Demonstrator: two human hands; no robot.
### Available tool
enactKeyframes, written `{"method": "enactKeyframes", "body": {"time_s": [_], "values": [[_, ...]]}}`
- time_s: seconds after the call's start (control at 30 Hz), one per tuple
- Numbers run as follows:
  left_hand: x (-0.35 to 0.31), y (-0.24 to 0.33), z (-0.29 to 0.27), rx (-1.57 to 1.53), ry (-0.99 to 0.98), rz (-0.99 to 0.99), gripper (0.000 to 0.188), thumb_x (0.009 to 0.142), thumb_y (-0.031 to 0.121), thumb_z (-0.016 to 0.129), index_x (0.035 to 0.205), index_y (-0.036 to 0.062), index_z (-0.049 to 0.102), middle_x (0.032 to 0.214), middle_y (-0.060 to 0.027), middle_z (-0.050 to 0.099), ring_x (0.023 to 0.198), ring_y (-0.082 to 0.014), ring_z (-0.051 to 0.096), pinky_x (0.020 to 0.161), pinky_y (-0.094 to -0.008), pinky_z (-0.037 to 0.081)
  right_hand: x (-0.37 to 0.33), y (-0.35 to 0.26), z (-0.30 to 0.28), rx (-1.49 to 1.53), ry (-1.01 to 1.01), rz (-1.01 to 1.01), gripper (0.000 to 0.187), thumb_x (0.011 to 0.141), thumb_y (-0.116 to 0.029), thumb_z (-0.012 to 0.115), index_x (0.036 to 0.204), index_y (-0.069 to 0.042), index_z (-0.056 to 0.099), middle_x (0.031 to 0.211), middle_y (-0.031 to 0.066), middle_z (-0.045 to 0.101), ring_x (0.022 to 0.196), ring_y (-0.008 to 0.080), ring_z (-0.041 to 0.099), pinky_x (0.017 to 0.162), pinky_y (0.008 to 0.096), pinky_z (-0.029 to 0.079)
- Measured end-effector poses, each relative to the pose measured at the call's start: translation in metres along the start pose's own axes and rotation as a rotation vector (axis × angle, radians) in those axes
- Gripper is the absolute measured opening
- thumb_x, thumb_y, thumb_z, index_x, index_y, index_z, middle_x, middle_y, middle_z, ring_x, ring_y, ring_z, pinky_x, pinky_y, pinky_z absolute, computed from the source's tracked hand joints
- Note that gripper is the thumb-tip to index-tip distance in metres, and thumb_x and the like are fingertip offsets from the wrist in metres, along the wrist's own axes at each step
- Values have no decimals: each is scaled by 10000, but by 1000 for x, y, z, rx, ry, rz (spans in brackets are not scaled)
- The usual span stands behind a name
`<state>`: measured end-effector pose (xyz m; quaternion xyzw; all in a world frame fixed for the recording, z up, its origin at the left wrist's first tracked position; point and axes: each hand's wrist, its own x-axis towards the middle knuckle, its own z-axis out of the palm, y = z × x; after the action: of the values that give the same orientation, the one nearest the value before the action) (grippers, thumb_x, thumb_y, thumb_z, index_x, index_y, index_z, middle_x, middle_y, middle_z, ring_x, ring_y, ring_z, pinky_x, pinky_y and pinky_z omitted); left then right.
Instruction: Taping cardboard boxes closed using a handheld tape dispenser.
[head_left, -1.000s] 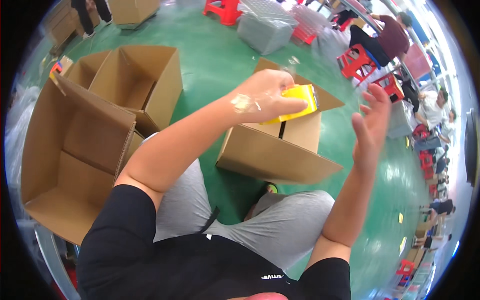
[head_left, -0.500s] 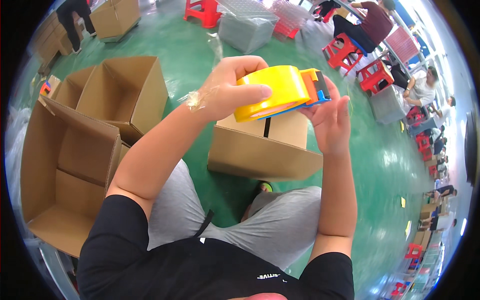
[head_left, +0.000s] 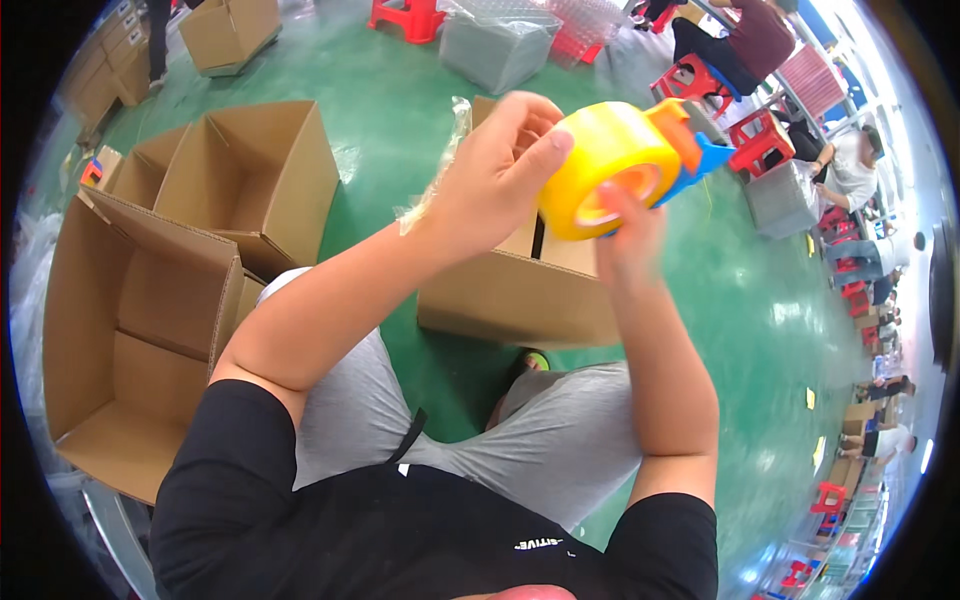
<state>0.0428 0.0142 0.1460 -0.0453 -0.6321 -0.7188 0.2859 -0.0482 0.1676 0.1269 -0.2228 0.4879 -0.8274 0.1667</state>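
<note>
A tape dispenser (head_left: pixel 612 160) with a thick yellow roll and an orange and blue cutter head is held up in front of me. My right hand (head_left: pixel 630 240), smeared by motion, grips it from below, with a digit in the roll's core. At the roll's left edge is my left hand (head_left: pixel 500 175), its fingers curled and its thumb tip against or just over the roll; whatever is in those fingers is hidden. Crumpled clear tape (head_left: pixel 440 175) clings to my left wrist. Below both hands stands a cardboard box (head_left: pixel 515 300) with a black slit between its top flaps.
Open cardboard boxes (head_left: pixel 140 330) stand at my left, with another pair (head_left: pixel 245 180) behind them. Farther back are a red stool (head_left: pixel 407 20) and a plastic-wrapped grey bin (head_left: pixel 495 50). Several people sit or stand along the right side, one seated person (head_left: pixel 725 50) at a bench.
The dispenser has moved right and turned, showing the roll's core. My left thumb has slid back to its edge, while my right hand has shifted from the cutter head to the core.
</note>
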Motion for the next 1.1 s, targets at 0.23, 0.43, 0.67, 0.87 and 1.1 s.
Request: {"method": "enactKeyframes", "body": {"time_s": [0.23, 0.43, 0.67, 0.87, 1.1], "values": [[-40, -55, 4, 1483, -521, 215, 857, 740, 649, 712, 1295, 26, 515, 1298, -180, 521, 1314, -340, 437, 1048, -465, 389, 102, -14, -113, -231, 177, 10, 474, 817, -90, 595, 1280, -15, 533, 1197, 86, 622, 1135, 234, 610, 993, 365, 471], [-24, -110, -14, 1586, -491, 213, 1048, 677, 706, 698, 1444, 57, 399, 1527, -209, 329, 1445, -336, 274, 1174, -480, 221, 151, 9, -114, -548, -12, 192, 384, 804, -82, 597, 1174, 20, 609, 1082, 122, 700, 984, 225, 667, 888, 319, 500], [-11, -142, -36, 1596, -243, 194, 1160, 685, 776, 624, 1551, 131, 200, 1615, -175, 140, 1497, -331, 128, 1181, -552, 90, 116, 42, -163, -490, -231, 566, 488, 751, -92, 607, 1225, 17, 574, 1135, 113, 666, 1024, 224, 658, 903, 344, 521], [-15, -184, -42, 1553, -466, -333, 993, 822, 722, 541, 1546, 115, 234, 1610, -129, 213, 1498, -270, 172, 1196, -535, 105, 82, 67, -162, -594, -290, 535, 557, 725, -28, 616, 1276, -4, 537, 1190, 80, 626, 1095, 216, 615, 974, 336, 482], [-19, -195, -40, 1567, -488, -283, 878, 923, 660, 409, 1553, 83, 204, 1629, -113, 166, 1510, -242, 133, 1208, -514, 92, 67, 44, -117, -1115, -245, -143, 571, 730, 57, 619, 1273, -60, 486, 1137, 116, 607, 1080, 244, 613, 964, 375, 473]]}}
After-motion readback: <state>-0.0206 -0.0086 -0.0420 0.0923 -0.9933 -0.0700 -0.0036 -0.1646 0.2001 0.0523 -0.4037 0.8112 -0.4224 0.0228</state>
